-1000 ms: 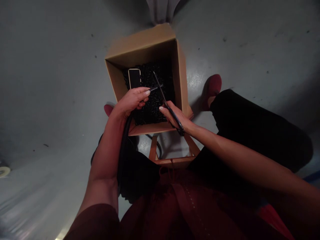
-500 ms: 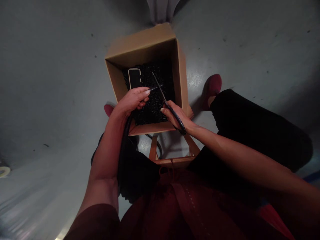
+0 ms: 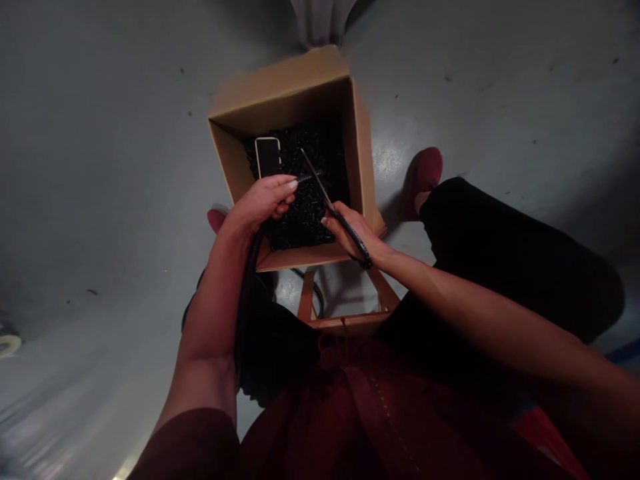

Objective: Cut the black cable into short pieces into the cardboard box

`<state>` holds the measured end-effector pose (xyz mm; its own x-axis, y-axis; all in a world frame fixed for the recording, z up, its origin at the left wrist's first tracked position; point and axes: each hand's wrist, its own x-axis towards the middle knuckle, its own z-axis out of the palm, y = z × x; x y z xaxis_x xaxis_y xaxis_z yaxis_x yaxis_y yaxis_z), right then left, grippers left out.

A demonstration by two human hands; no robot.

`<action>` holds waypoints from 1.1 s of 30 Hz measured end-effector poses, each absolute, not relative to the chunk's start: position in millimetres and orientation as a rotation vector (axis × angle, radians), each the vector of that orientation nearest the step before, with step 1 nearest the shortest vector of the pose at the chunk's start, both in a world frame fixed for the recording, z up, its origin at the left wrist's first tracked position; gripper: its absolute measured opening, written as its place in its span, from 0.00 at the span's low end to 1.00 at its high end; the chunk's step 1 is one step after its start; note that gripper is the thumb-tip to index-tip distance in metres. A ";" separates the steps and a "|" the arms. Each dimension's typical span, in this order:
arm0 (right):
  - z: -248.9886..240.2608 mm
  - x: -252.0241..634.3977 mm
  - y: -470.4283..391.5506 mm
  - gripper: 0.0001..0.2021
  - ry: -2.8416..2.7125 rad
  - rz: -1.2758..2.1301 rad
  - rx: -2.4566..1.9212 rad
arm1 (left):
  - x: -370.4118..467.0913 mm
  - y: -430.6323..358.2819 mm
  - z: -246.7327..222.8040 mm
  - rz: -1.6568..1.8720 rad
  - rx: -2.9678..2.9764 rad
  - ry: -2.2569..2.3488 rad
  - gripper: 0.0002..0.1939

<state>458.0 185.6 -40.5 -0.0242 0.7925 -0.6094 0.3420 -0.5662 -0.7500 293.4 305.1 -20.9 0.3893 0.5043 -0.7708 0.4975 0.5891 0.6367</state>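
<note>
Between thumb and fingers, my left hand [image 3: 273,197] pinches a thin black ribbed tube [image 3: 309,177], whose end points right over the box. My right hand [image 3: 350,230] grips dark scissors [image 3: 321,185]; their blades slant up and left, at the tube near its free end. Whether the blades are parted is hard to tell. Beneath both hands is a cardboard box [image 3: 367,150] holding a mass of small black pieces [image 3: 305,217]. A phone-like object with a pale rim [image 3: 269,155] lies on the pieces, left of the scissors.
A wooden stool or frame [image 3: 350,325] stands between my legs, below the box. A dark looped tube [image 3: 319,300] hangs near it. My red shoes [image 3: 429,167] are on either side of the box. Grey cloth [image 3: 323,23] is beyond it, and a tape roll [image 3: 9,345] lies far left.
The scissor tips have shifted slightly left and down along the tube. Both hands keep their holds, and the box and its contents look the same.
</note>
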 end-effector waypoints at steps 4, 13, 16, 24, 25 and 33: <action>-43.4 456.9 183.2 0.05 -1.110 1.671 -1.870 | 292.3 305.8 -23.7 -0.008 1.040 1.232 0.09; -52.6 452.7 182.5 0.09 -0.454 1.923 -1.736 | 292.0 304.8 -24.7 -0.037 1.103 1.258 0.11; -56.6 451.8 182.6 0.09 -0.348 1.947 -1.700 | 291.7 304.9 -24.6 -0.036 1.110 1.261 0.11; -58.5 448.2 181.6 0.08 -0.483 1.948 -1.722 | 293.2 305.2 -23.0 -0.028 1.117 1.264 0.10; -57.7 448.1 181.5 0.07 -0.500 1.950 -1.725 | 293.3 305.2 -22.9 -0.023 1.113 1.262 0.10; -61.3 445.7 178.3 0.07 -0.603 1.944 -1.696 | 294.7 305.5 -22.0 0.012 1.065 1.249 0.06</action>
<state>445.7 178.3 -61.3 -0.1104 0.6207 -0.7762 -0.0727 -0.7839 -0.6166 294.7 305.5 -22.0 0.3803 0.5355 -0.7540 0.5212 0.5494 0.6531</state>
